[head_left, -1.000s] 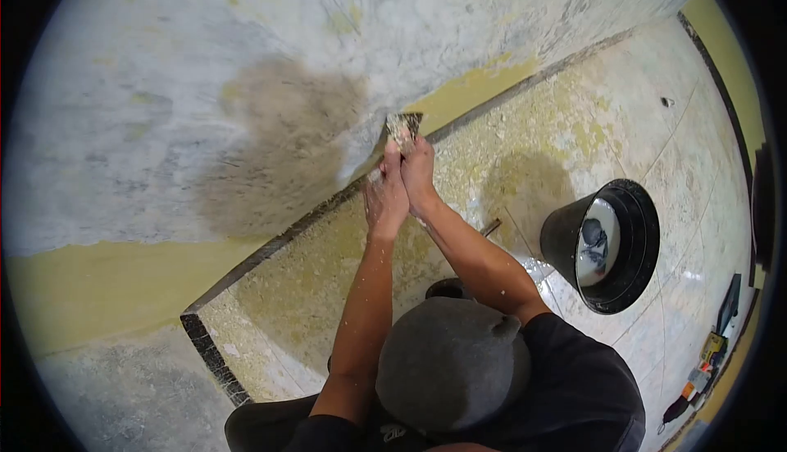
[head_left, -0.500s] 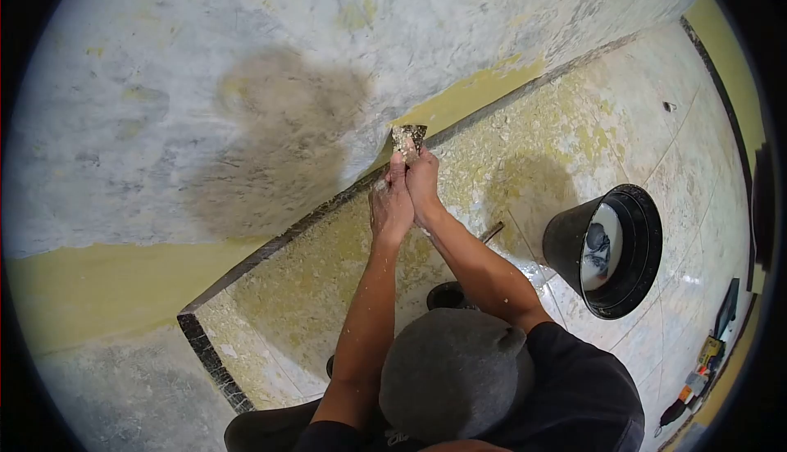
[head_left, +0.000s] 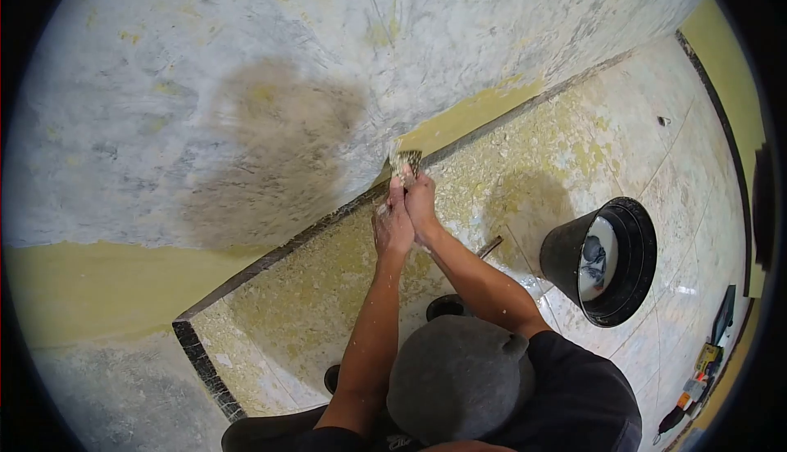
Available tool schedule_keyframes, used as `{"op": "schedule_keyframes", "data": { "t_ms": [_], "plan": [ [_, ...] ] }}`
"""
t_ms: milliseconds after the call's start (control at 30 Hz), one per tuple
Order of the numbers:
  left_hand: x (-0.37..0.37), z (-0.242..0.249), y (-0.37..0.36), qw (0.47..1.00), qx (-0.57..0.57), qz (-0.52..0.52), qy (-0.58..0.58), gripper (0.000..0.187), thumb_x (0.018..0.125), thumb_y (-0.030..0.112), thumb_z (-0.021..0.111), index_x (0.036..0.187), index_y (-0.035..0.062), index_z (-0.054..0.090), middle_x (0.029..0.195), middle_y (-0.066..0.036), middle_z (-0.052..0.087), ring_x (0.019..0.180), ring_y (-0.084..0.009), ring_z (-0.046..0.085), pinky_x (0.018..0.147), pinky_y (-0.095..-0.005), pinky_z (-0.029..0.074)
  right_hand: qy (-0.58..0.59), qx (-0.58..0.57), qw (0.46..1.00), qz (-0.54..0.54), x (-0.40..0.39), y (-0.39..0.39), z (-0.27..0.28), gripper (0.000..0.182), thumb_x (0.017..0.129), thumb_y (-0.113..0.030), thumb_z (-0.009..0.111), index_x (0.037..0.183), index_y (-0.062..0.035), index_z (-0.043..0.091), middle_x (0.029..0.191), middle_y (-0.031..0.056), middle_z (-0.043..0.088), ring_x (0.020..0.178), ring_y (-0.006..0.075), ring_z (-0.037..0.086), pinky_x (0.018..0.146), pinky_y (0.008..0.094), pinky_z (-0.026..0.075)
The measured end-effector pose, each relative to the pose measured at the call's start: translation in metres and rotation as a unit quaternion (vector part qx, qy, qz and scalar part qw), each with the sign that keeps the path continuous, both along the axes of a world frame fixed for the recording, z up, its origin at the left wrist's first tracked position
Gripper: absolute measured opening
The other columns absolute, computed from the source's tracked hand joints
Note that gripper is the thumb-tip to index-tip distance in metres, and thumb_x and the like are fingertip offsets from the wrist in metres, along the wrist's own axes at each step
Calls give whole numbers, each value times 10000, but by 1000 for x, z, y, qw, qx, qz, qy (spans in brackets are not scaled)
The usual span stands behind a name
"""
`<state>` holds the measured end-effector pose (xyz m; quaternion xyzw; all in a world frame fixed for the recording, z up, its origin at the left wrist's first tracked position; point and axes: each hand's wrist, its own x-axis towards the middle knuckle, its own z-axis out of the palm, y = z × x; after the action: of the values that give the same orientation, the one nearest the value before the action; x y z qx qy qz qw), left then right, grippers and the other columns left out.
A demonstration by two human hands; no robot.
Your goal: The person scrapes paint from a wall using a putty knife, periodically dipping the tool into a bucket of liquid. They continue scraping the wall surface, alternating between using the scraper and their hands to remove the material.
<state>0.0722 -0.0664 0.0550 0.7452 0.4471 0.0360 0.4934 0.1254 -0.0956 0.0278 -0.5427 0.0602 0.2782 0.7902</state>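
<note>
Both my hands are closed together on a scraper, its blade (head_left: 408, 162) speckled with pale flakes. My left hand (head_left: 392, 227) wraps the near end, and my right hand (head_left: 421, 208) grips beside it, closer to the blade. Most of the handle is hidden by my fingers. The blade lies at the foot of the wall (head_left: 328, 34), by the left end of a strip of yellow paint (head_left: 471, 120) above the dark skirting (head_left: 316, 221). Grey-white patchy surface shows where the yellow is absent.
A black bucket (head_left: 566, 257) with whitish liquid and a dark cloth stands to my right. Paint flakes litter the tiled floor (head_left: 303, 321). A dark stick (head_left: 490, 246) lies beside my right forearm. Several tools (head_left: 697, 374) lie along the right wall.
My hands and the scraper have drawn slightly back towards me, down along the wall's foot. The whole view has also shifted a little. Both hands keep their hold.
</note>
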Motion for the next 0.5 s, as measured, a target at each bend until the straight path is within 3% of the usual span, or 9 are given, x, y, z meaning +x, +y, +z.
{"op": "schedule_keyframes", "data": {
  "t_ms": [133,200,267,400,467,500],
  "plan": [
    [15,24,5,997,-43,-44,-43,720,879,629,279,1063,9,596,1021,-271,593,983,-434,543,833,-450,409,-35,103,990,-89,18,2,20,247,937,-208,479,807,-7,541,588,70,531,473,149,496,427,300,406],
    [17,14,2,998,-8,-28,-59,688,890,603,294,1058,6,591,1029,-276,586,975,-437,542,835,-446,408,-65,108,990,-61,17,-2,21,242,939,-185,464,783,-12,535,583,60,522,491,143,499,435,296,405],
    [7,-10,-1,999,7,-21,-50,673,896,590,295,1049,6,592,1028,-279,585,975,-441,539,836,-448,407,24,11,999,-32,8,-5,13,231,935,-172,463,773,-22,530,578,47,507,494,132,488,441,292,400],
    [9,15,-7,999,19,-4,-26,638,916,554,275,1064,15,583,1025,-281,584,983,-447,533,840,-450,403,31,31,999,-19,12,-4,9,198,928,-130,401,834,-12,529,614,84,529,482,161,508,446,296,422],
    [0,6,-8,995,70,-63,9,654,921,551,248,1090,4,563,1052,-283,572,993,-446,528,838,-444,402,-23,94,995,-25,12,-9,14,232,923,-172,471,753,-29,537,577,48,511,487,133,480,440,295,391],
    [6,12,-4,998,12,-55,6,654,923,547,245,1098,0,559,1075,-279,565,991,-448,529,839,-446,403,-38,20,998,-38,12,-8,18,238,921,-172,469,748,-26,541,567,46,507,475,136,480,429,300,387]
  ]
}}
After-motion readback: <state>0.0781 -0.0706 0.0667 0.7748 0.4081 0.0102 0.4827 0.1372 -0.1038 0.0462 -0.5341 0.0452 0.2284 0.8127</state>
